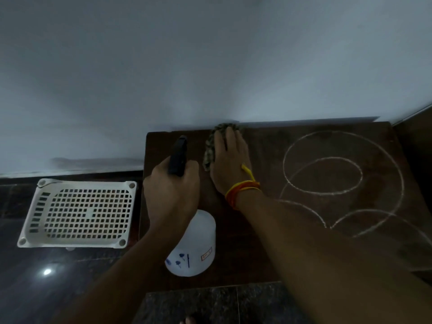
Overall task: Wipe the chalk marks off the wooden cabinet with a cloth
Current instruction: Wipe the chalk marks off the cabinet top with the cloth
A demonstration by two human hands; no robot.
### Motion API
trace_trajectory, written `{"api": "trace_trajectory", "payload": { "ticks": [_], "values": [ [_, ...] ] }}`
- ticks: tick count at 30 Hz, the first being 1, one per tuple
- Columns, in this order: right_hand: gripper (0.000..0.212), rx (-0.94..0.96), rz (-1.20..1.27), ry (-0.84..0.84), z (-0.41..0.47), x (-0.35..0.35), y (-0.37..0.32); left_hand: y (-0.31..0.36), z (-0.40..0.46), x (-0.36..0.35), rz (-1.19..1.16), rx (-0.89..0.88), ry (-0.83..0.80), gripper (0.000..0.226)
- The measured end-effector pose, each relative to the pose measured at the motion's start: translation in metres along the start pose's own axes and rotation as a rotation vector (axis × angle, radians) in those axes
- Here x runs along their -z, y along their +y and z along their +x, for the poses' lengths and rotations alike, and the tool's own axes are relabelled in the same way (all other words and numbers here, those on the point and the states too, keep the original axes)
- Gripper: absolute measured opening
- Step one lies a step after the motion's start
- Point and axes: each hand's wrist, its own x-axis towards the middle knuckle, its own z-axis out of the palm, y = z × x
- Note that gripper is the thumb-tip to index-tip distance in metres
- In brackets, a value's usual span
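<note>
The dark wooden cabinet top [264, 230] fills the right half of the view. White chalk marks [343, 174], looping circles and curves, cover its right part. My right hand [230, 160] lies flat on a patterned greenish cloth [211, 148] at the cabinet's far edge, near the wall; an orange thread band circles that wrist. My left hand [170, 195] grips the black trigger head of a white spray bottle [194, 249], held over the cabinet's left part.
A white perforated plastic basket [79, 211] sits on the dark tiled floor to the left of the cabinet. A pale wall [210, 66] rises behind. A speckled stone slab [210, 305] lies at the bottom edge.
</note>
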Motion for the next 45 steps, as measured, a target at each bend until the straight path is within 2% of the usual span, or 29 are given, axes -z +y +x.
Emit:
{"api": "trace_trajectory", "payload": {
  "ticks": [5, 10, 24, 28, 32, 45],
  "values": [
    [0.054, 0.106, -0.002, -0.022, 0.002, 0.005, 0.021, 0.006, 0.001, -0.007, 0.007, -0.022, -0.001, 0.026],
    [0.057, -0.014, -0.062, -0.02, 0.014, 0.02, 0.06, 0.007, 0.003, -0.003, -0.015, -0.008, 0.008, 0.024],
    [0.058, -0.01, -0.026, -0.083, -0.018, 0.031, 0.056, 0.003, -0.026, -0.01, -0.033, -0.009, -0.002, 0.022],
    [0.061, -0.009, 0.012, -0.077, -0.063, 0.031, 0.052, 0.002, -0.042, -0.014, 0.014, -0.039, -0.009, 0.025],
    [0.056, 0.01, 0.008, -0.015, -0.116, 0.026, 0.045, 0.011, -0.065, -0.019, 0.008, -0.05, -0.027, 0.024],
    [0.064, 0.027, 0.009, -0.063, -0.203, 0.029, 0.046, -0.007, -0.124, -0.022, -0.008, -0.045, 0.072, 0.022]
  ]
}}
